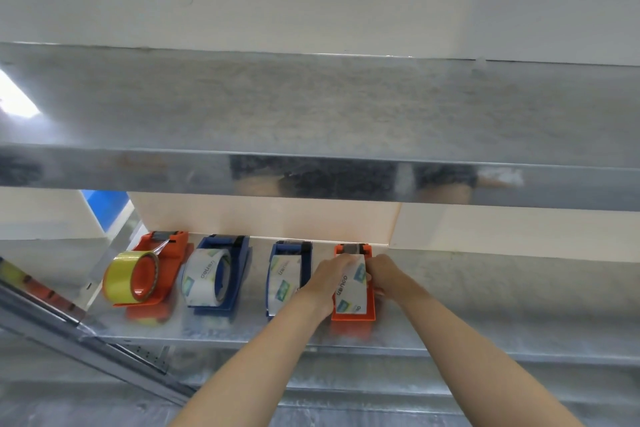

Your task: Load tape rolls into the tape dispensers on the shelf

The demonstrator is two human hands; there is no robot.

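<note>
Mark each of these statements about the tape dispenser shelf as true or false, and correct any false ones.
1. Four dispensers stand in a row on the shelf. True.
2. The leftmost orange dispenser carries a yellow tape roll. True.
3. Both hands are at the leftmost dispenser. False: the left hand and right hand are at the rightmost orange dispenser, either side of its printed roll.
4. The two middle dispensers are orange. False: both are blue.
5. The upper shelf holds spare rolls. False: none are visible on the upper shelf.
</note>
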